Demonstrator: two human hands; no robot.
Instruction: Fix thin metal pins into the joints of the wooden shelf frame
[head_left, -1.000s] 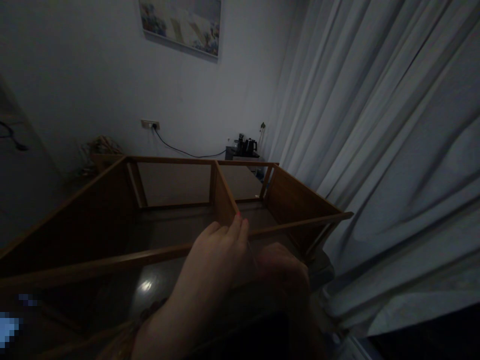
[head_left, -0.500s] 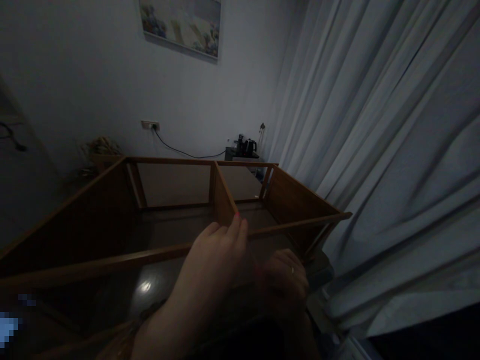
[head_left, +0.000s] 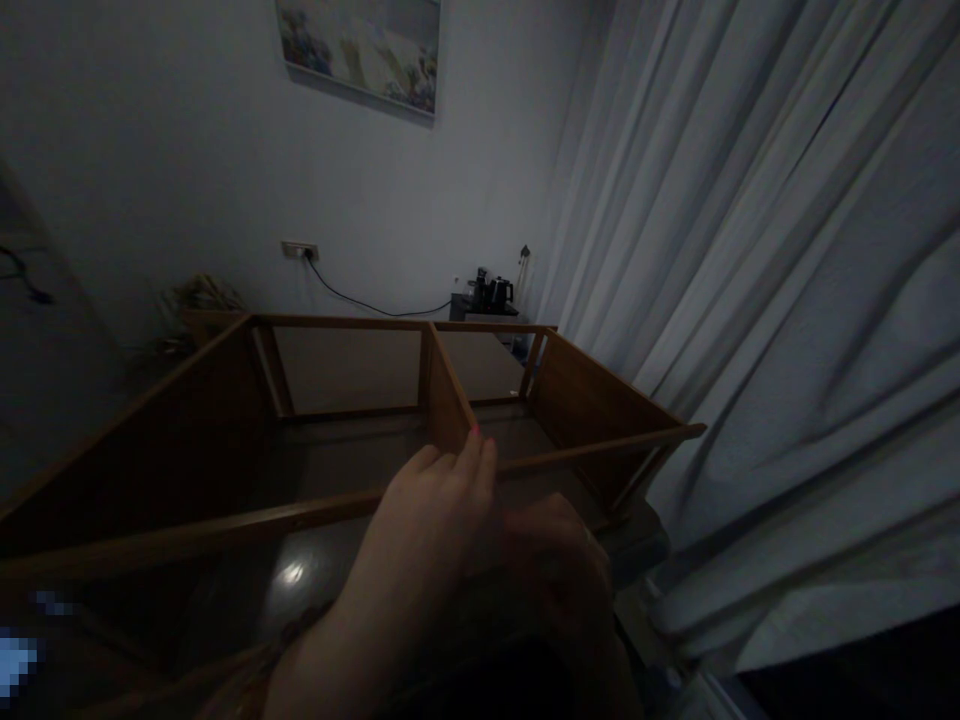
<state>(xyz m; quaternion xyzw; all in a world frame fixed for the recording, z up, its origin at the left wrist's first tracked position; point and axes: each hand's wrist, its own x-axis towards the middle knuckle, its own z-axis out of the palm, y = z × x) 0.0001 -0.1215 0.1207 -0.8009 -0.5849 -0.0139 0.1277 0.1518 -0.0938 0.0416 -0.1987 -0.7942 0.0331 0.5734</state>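
A brown wooden frame (head_left: 300,515) with side panels stands in front of me, split by an upright divider panel (head_left: 450,400). My left hand (head_left: 435,510) is closed over the near rail where the divider meets it, its fingertips on the wood at the joint. Just below that rail and to the right, my right hand (head_left: 559,555) is curled, dim and blurred. Whatever its fingers hold, if anything, is hidden.
Long pale curtains (head_left: 735,250) hang on the right. Against the far wall, a small cabinet (head_left: 487,312) carries a black kettle (head_left: 501,292); a cord runs from it to a wall socket (head_left: 300,250). A picture (head_left: 360,55) hangs above.
My right hand has turned at the wrist, its knuckles shifting slightly up and left. My left hand and the wooden frame stay in place.
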